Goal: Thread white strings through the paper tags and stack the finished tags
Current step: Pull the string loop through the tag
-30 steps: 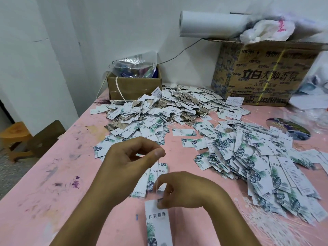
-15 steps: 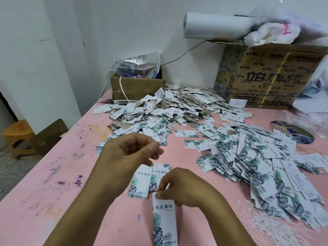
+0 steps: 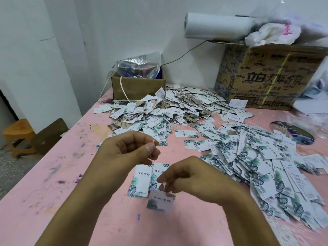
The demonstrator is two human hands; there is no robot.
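My left hand [image 3: 131, 148] is raised over the pink table [image 3: 53, 174] and pinches one end of a thin white string [image 3: 150, 157] between thumb and forefinger. My right hand [image 3: 191, 176], lower and nearer to me, pinches the string's other end just above a blurred leaf-printed paper tag [image 3: 160, 199] that hangs from it. Two similar tags [image 3: 143, 180] lie flat side by side on the table under my hands. A big pile of loose leaf-printed tags [image 3: 257, 157] spreads to the right. A second heap of tags with strings [image 3: 177, 110] lies further back.
A small open cardboard box [image 3: 138, 87] with a plastic bag stands at the back left. A large printed carton [image 3: 269, 75] carries a white roll [image 3: 216, 25] at the back right. Loose white strings [image 3: 292, 229] lie at the near right. A round printed disc [image 3: 292, 134] rests at the far right.
The tag has turned and swung up under my right hand, now blurred and foreshortened. My left hand still holds the string end raised; both hands stay close together.
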